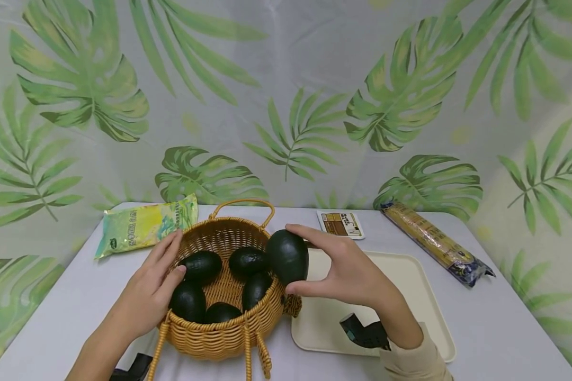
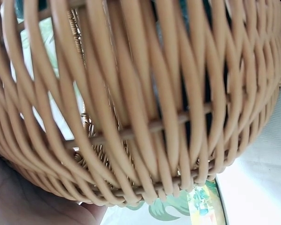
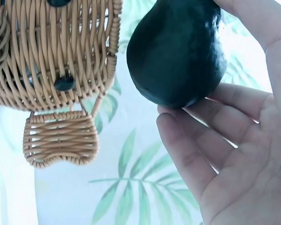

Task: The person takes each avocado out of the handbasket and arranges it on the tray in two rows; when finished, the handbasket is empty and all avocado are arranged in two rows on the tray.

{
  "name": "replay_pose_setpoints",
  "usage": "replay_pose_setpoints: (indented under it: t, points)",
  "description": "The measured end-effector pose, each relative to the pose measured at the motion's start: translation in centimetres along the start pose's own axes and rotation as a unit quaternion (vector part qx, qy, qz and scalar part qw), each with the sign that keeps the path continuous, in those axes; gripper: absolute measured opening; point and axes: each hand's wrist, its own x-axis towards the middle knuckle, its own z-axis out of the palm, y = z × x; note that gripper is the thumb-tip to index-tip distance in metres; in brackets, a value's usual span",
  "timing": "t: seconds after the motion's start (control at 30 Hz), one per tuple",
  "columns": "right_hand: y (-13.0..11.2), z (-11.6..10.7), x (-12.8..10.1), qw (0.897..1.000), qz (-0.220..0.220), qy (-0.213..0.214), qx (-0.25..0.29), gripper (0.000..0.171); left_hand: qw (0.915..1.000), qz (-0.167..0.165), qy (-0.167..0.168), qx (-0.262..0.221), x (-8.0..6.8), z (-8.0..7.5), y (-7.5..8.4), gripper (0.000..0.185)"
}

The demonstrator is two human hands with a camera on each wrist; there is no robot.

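While the left hand (image 1: 154, 288) rests on the near-left rim of the basket (image 1: 229, 328), its fingers lying straight and relaxed over the edge with a thumb by one of the fruit inside, probably to keep the basket from sliding, the right hand (image 1: 350, 275) pinches an avocado (image 1: 287, 256) between thumb below and fingers (image 3: 196, 154) above. That avocado hangs just over the basket's right rim, at the border between the basket and the tray (image 1: 424, 286), so it is clear of both. Five more dark avocados (image 1: 201, 266) lie in the basket, packed close together. From the right wrist view the held fruit sits against the fingertips rather than deep in the palm, a light grip that suits a smooth, rounded thing. On the table (image 1: 505, 317), a yellow-green packet (image 1: 143, 225) lies far left, a small box (image 1: 340, 223) far of the tray, and a long wrapped pack (image 1: 436, 243) to the right.
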Motion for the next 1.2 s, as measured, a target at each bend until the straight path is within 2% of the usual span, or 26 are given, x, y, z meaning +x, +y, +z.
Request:
replay_pose_setpoints:
  t: [0.37, 0.67, 1.2]
  points:
    - [1.3, -0.7, 0.0, 1.0, 0.015, 0.012, 0.006, 0.085, 1.0, -0.002, -0.002, -0.003, 0.0, 0.0, 0.1, 0.063]
    - [2.9, -1.2, -0.3, 0.998, 0.057, 0.023, 0.023, 0.082, 1.0, 0.002, 0.004, 0.003, 0.0, 0.1, 0.0, 0.063]
    - [6.5, -1.2, -0.8, 0.991, 0.129, 0.007, 0.035, 0.082, 1.0, 0.006, 0.006, -0.002, -0.1, 0.1, 0.0, 0.063]
